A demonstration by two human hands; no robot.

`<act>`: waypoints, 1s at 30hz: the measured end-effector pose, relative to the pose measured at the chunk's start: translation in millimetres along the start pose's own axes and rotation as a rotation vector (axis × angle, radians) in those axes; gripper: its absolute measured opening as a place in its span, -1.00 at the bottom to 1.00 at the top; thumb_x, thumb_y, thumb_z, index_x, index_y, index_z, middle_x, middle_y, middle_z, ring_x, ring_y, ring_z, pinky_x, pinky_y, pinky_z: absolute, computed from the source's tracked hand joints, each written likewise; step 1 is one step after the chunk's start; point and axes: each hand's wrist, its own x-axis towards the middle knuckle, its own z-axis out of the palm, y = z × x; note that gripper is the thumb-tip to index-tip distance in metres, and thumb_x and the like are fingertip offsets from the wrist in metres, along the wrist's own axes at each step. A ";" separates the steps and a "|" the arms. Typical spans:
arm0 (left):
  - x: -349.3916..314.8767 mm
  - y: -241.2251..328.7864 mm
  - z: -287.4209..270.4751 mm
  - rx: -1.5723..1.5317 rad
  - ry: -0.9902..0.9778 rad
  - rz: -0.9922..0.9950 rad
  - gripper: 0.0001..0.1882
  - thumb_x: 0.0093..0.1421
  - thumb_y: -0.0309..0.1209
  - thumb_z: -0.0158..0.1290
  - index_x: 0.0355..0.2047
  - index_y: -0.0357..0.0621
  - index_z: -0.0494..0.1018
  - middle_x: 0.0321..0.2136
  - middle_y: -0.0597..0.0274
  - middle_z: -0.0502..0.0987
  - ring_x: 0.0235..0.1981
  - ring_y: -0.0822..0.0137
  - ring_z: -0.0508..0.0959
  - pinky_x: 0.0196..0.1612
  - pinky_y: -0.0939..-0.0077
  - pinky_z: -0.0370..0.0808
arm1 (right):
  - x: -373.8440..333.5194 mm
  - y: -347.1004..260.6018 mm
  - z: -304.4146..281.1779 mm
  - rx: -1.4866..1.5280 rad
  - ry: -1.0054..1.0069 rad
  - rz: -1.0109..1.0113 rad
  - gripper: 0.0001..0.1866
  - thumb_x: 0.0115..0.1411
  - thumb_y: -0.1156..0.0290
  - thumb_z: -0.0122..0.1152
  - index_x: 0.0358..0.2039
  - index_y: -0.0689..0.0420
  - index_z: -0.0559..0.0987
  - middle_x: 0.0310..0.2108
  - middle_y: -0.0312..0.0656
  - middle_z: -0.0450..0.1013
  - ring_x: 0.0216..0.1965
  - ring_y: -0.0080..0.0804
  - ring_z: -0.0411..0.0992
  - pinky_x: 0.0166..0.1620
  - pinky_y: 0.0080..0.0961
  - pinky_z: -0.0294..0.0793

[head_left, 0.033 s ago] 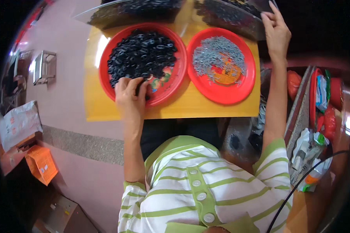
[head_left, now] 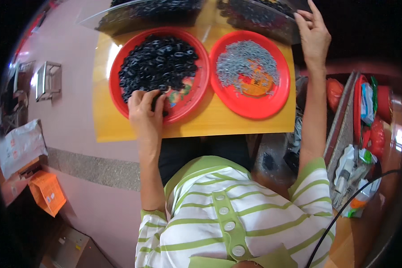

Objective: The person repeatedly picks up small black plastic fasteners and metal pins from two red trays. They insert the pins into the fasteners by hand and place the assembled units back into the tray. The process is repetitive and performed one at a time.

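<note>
My left hand is closed at the near edge of a red round plate. A small black piece shows between its thumb and fingers. Glossy black ring-like pieces are heaped on that plate. To the right, a second red plate bears many thin, short grey metal pieces. My right hand is raised at the far right, its thumb and bent fingers at the right end of a clear plastic bin with dark pieces inside. Its index finger points up, and the grip is partly hidden.
Another clear bin of black pieces stands at the back left of the yellow table. A metal-framed stool and an orange bag are on the left. Plastic packages and a black cable lie at right.
The view has shifted slightly, so the plates and bins appear a little further left. Both hands keep nearly the same places beside the left plate and the right bin.
</note>
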 end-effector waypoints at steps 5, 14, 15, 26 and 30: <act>0.4 6.8 2.0 0.013 -0.041 -0.025 -0.83 -0.02 -0.52 0.19 -0.36 -0.25 0.54 -0.49 0.12 0.42 -0.39 0.21 0.46 -0.32 0.43 0.39 | -61.9 7.8 1.7 0.174 -0.215 -0.168 -0.87 0.09 0.43 0.22 -0.34 0.17 0.60 -0.41 -0.27 0.52 -0.46 -0.60 0.42 -0.35 -0.64 0.40; -2.9 18.2 0.2 -0.148 -0.072 0.013 -0.87 -0.02 -0.56 0.19 -0.43 -0.26 0.48 -0.46 0.18 0.45 -0.41 0.29 0.46 -0.33 0.48 0.40 | -157.7 15.5 -11.3 0.141 -0.628 0.049 -0.87 0.04 0.50 0.23 -0.37 0.23 0.57 -0.49 -0.19 0.43 -0.51 -0.45 0.36 -0.39 -0.53 0.34; -4.7 22.2 0.0 -0.196 -0.067 -0.005 -0.87 -0.02 -0.56 0.19 -0.44 -0.26 0.48 -0.45 0.19 0.45 -0.41 0.31 0.46 -0.34 0.49 0.40 | -160.9 17.5 -11.0 0.151 -0.620 0.026 -0.87 0.04 0.51 0.23 -0.35 0.24 0.57 -0.48 -0.20 0.43 -0.50 -0.47 0.35 -0.37 -0.54 0.33; -41.3 62.7 -7.9 -1.124 -0.239 -0.492 -0.72 0.15 -0.53 0.08 -0.10 -0.28 0.44 -0.37 0.30 0.51 -0.34 0.51 0.49 -0.23 0.66 0.42 | -168.2 23.0 -4.1 0.009 -0.542 -0.210 -0.88 0.07 0.49 0.20 -0.38 0.23 0.48 -0.47 -0.12 0.40 -0.39 -0.21 0.43 -0.32 -0.41 0.39; -51.3 75.8 -1.2 -1.123 -0.346 -0.497 -0.83 0.14 -0.54 0.10 -0.24 -0.31 0.51 -0.41 0.27 0.56 -0.40 0.51 0.53 -0.27 0.66 0.45 | -172.0 20.7 -9.8 0.025 -0.531 -0.146 -0.87 0.10 0.50 0.17 -0.33 0.24 0.46 -0.47 -0.15 0.41 -0.40 -0.36 0.44 -0.35 -0.50 0.39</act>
